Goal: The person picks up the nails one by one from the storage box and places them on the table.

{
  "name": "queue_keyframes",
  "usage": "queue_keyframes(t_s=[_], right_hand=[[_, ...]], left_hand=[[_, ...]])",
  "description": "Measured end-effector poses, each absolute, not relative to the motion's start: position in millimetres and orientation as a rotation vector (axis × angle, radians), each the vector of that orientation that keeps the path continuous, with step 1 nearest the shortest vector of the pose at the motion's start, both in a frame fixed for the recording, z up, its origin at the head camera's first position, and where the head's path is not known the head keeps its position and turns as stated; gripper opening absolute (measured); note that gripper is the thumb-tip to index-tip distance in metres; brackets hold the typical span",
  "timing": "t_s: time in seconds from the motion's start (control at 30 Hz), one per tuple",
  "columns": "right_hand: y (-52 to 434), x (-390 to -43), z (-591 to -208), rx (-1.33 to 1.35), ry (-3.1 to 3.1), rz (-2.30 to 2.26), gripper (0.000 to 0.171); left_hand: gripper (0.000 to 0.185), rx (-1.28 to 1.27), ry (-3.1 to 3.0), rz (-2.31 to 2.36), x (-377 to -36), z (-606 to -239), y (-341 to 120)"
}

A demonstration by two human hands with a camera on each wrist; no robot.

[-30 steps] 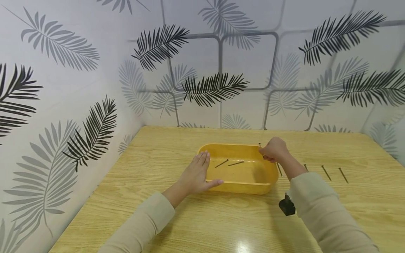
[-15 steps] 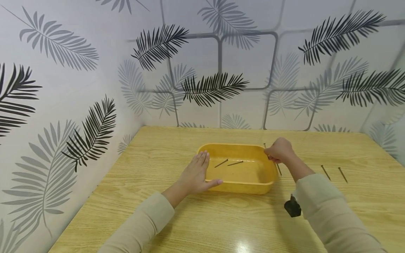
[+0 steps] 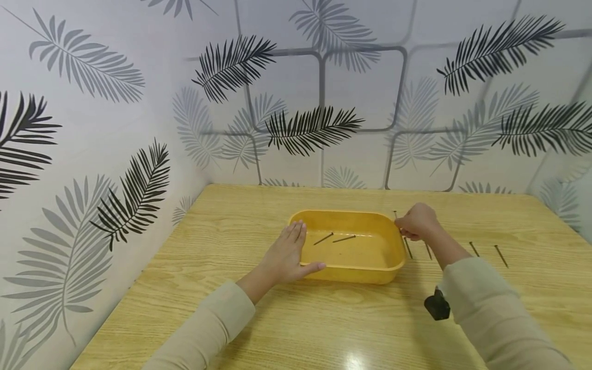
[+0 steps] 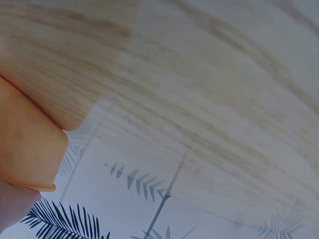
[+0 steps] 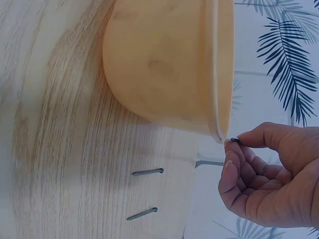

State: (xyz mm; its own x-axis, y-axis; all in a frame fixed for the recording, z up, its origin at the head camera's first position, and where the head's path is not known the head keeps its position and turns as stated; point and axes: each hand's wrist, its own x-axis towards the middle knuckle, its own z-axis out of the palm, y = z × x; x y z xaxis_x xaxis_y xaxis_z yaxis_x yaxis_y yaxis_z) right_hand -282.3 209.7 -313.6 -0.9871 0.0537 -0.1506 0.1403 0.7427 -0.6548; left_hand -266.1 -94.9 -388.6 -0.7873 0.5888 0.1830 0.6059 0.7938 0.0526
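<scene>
A yellow plastic tray stands on the table, with two dark nails lying in it. My left hand rests on the tray's left end, fingers straight along the rim and thumb on its front edge. Only a bit of that hand shows in the left wrist view, at the rim. At the tray's right end, my right hand pinches a nail between thumb and forefinger, close beside the rim. The other fingers curl loosely under it, and most of the nail is hidden in the right wrist view.
Several more nails lie spaced in a row on the wooden table, right of the tray. A black device hangs by the right sleeve. Leaf-patterned walls border the table at the back and left.
My right hand has moved rightward, from over the tray's right end to just beside its rim, still pinching the nail. The left hand and tray have stayed in place.
</scene>
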Motion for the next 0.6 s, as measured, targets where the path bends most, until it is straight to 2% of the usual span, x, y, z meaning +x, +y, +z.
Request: queue_keyframes(t_s=[0.6], right_hand=[[238.9, -278.3, -324.0, 0.19, 2.783, -1.11, 0.025]], left_hand=[[0.127, -0.949, -2.823, -0.156, -267.2, -389.5, -94.7]])
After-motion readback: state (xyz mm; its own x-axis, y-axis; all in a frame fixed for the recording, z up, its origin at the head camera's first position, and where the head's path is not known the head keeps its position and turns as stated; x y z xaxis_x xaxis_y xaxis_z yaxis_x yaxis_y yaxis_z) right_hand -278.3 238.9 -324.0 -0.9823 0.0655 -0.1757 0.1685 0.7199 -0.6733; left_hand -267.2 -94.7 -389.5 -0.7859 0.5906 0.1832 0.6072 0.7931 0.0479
